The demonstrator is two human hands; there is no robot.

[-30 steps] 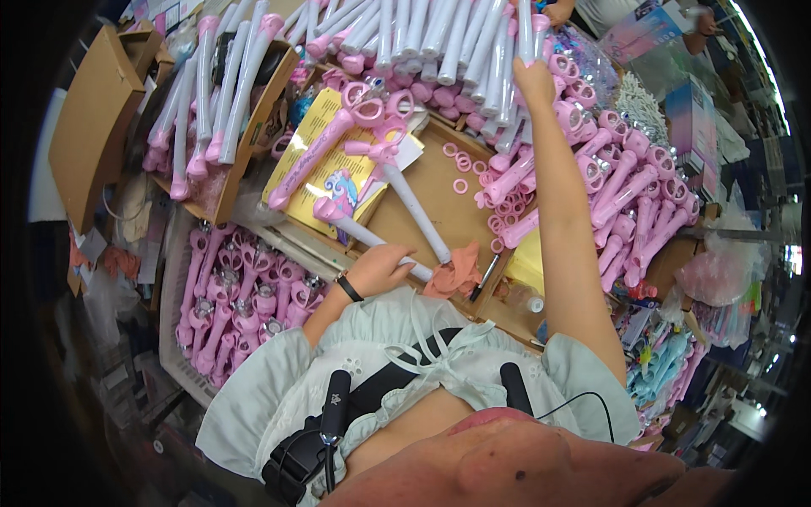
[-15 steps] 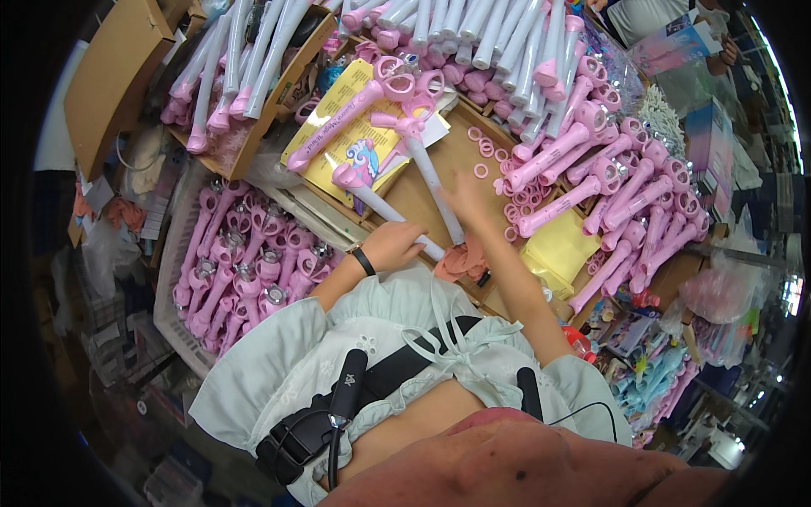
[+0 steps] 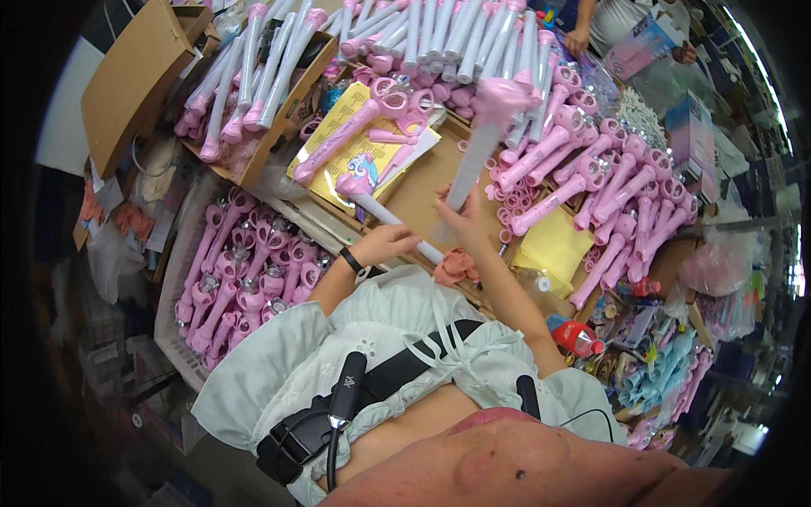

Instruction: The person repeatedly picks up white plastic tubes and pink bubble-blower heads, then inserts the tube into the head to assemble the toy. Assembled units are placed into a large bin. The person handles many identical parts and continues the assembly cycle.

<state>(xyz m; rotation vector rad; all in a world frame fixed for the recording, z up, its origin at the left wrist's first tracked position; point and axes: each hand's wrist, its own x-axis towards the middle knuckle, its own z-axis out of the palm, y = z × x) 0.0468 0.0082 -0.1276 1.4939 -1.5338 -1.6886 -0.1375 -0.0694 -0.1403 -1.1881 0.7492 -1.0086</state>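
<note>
Wand (image 3: 476, 160), 1 in right hand (image 3: 466, 226), tilted

Rows of small dark print, too fine to make out, run across the upper part of the yellow card (image 3: 359, 144), and a line of dark lettering, equally hard to read at this size, stretches lengthwise along the handle of a pink toy wand (image 3: 549, 205) on the right side of the counter (image 3: 418, 184). White lettering stands on the red label of a plastic bottle (image 3: 579, 337), and a small white mark sits on the black clip-on device (image 3: 347, 384) at the wearer's chest.
</note>
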